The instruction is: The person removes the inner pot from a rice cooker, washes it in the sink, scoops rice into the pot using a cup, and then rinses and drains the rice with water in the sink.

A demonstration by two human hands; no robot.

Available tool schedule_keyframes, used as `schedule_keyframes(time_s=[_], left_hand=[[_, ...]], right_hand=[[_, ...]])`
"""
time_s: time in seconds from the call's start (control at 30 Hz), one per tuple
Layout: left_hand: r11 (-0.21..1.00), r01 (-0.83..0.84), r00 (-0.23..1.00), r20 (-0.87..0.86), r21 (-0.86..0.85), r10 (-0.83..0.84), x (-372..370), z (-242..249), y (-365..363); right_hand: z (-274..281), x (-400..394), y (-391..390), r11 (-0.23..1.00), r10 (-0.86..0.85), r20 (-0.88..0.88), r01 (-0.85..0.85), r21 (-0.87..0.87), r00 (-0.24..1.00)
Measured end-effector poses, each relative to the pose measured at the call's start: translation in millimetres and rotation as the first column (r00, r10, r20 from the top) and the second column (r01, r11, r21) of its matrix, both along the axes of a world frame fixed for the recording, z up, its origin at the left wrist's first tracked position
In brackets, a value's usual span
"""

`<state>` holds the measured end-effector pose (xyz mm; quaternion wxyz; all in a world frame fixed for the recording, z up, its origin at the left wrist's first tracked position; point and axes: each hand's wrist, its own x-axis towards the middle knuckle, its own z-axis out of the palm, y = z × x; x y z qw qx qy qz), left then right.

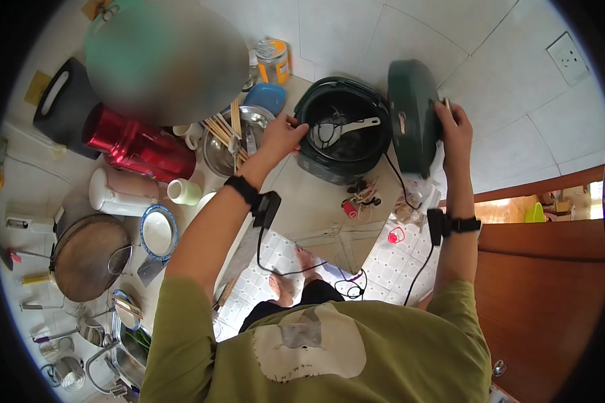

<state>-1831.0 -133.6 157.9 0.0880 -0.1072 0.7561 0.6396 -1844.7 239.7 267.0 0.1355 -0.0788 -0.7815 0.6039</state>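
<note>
The rice cooker (343, 131) stood open on the worktop (302, 195), near the tiled wall, straight ahead of the person; the left hand (282, 134) rested on the cooker's left rim, its fingers (297, 126) curled over the edge and steadying the body; the right hand (454, 127) gripped the lid (413, 114), which stood swung up on edge at the cooker's right side, its long axis running away from the person toward the wall; the fingers of that hand were closed on the lid's outer edge, thumb side toward the pot. Inside the dark pot lay a white ladle (339, 129), its handle pointing right toward the lid, nearer the right hand than the left, though the left sat closer to its bowl. To the left of the cooker stood a metal bowl of chopsticks (227, 134), a blue bowl (265, 97) and a red flask (138, 144); a cord (400, 181) trailed off the worktop's right edge.
</note>
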Motion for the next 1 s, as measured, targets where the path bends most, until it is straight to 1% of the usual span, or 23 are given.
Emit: schedule_keyframes(time_s=[0.03, 0.07, 0.1, 0.13, 0.17, 0.2, 0.23, 0.27, 0.3, 0.37, 0.43, 0.47, 0.5, 0.57, 0.6, 0.63, 0.7, 0.73, 0.77, 0.8, 0.9, 0.97, 1.0], left_hand=[[0.971, 0.014, 0.999, 0.043, -0.238, -0.004, -10.9, 10.6, 6.2], [0.886, 0.038, 0.996, 0.085, -0.462, 0.001, -18.8, 21.5, 10.9], [0.888, 0.042, 0.996, 0.088, -0.458, -0.002, -27.0, 24.7, 12.3], [0.877, 0.088, 0.989, 0.15, -0.473, -0.018, -34.3, 26.6, 11.3], [0.864, 0.135, 0.976, 0.216, -0.485, -0.031, -38.5, 26.7, 10.3], [0.864, 0.137, 0.975, 0.222, -0.485, -0.03, -35.8, 26.6, 11.5], [0.891, 0.07, 0.99, 0.137, -0.449, -0.008, -31.8, 26.6, 14.5], [0.914, 0.008, 0.998, 0.055, -0.406, 0.016, -28.9, 27.0, 17.1], [0.915, 0.014, 0.998, 0.062, -0.404, 0.012, -30.0, 26.7, 17.9], [0.915, 0.108, 0.984, 0.175, -0.388, -0.042, -36.4, 30.1, 18.7], [0.93, 0.103, 0.982, 0.187, -0.352, -0.038, -40.5, 27.1, 20.7], [0.941, 0.106, 0.978, 0.205, -0.321, -0.04, -40.5, 23.8, 21.0], [0.943, 0.096, 0.978, 0.206, -0.317, -0.031, -40.0, 19.7, 19.6], [0.996, 0.031, 0.991, 0.132, -0.089, -0.019, -35.5, 10.6, 16.0], [0.998, -0.027, 0.991, 0.134, 0.058, 0.02, -28.7, 14.9, 18.7], [0.997, -0.048, 0.99, 0.138, 0.059, 0.039, -24.6, 18.5, 22.8], [0.932, -0.118, 0.993, 0.015, 0.342, 0.121, -13.1, 24.7, 28.9], [0.928, -0.148, 0.989, 0.026, 0.342, 0.148, -3.4, 30.4, 29.6], [0.906, -0.168, 0.985, 0.02, 0.388, 0.174, 4.5, 38.1, 28.9], [0.883, -0.182, 0.98, 0.008, 0.432, 0.198, 12.3, 48.0, 23.8], [0.86, -0.209, 0.969, -0.021, 0.465, 0.246, 49.7, 71.6, -10.4], [0.864, -0.26, 0.955, -0.021, 0.431, 0.297, 93.2, 90.7, -33.3], [0.843, -0.287, 0.943, -0.02, 0.455, 0.332, 115.5, 94.9, -46.9]], right_hand=[[-2.4, 9.4, 10.9, 0.998, -0.022, -0.015, 0.023, 0.064, 1.0], [-3.9, 20.3, 18.1, 0.991, -0.042, -0.031, 0.045, 0.128, 0.999], [-4.3, 31.7, 22.2, 0.987, -0.059, -0.015, 0.061, 0.151, 0.998], [-5.4, 44.8, 25.1, 0.983, -0.075, 0.0, 0.074, 0.171, 0.997], [-25.8, 61.4, 43.0, 0.971, -0.084, 0.023, 0.077, 0.225, 0.996], [-29.4, 75.1, 46.1, 0.96, -0.081, 0.039, 0.068, 0.272, 0.996], [-31.7, 85.1, 47.5, 0.946, -0.079, 0.053, 0.058, 0.318, 0.995], [-34.5, 95.0, 47.9, 0.946, -0.082, 0.059, 0.059, 0.318, 0.995], [-37.5, 105.4, 48.0, 0.934, -0.056, 0.107, 0.014, 0.358, 0.993], [-42.9, 122.2, 49.2, 0.894, 0.022, 0.166, -0.094, 0.438, 0.986], [-41.5, 136.9, 37.3, 0.892, 0.119, 0.229, -0.205, 0.403, 0.966], [-40.3, 141.4, 31.7, 0.865, 0.147, 0.32, -0.279, 0.418, 0.936], [-43.0, 145.6, 23.5, 0.825, 0.176, 0.333, -0.323, 0.463, 0.926], [-40.5, 152.3, 5.0, 0.739, 0.34, 0.324, -0.464, 0.488, 0.883], [-38.1, 154.0, -7.7, 0.717, 0.389, 0.349, -0.518, 0.466, 0.853], [-37.8, 153.6, -18.3, 0.706, 0.405, 0.352, -0.534, 0.465, 0.844], [-39.8, 154.2, -38.7, 0.589, 0.562, 0.37, -0.672, 0.448, 0.739], [-42.3, 155.3, -49.9, 0.568, 0.585, 0.386, -0.7, 0.434, 0.714], [-45.0, 155.9, -61.2, 0.545, 0.606, 0.39, -0.719, 0.431, 0.694], [-48.3, 155.8, -72.8, 0.509, 0.649, 0.368, -0.74, 0.44, 0.666], [-65.9, 159.1, -105.9, 0.438, 0.736, 0.318, -0.779, 0.448, 0.597], [-75.7, 162.1, -131.2, 0.409, 0.785, 0.278, -0.8, 0.438, 0.554], [-82.2, 162.7, -144.7, 0.391, 0.8, 0.273, -0.81, 0.438, 0.534]])
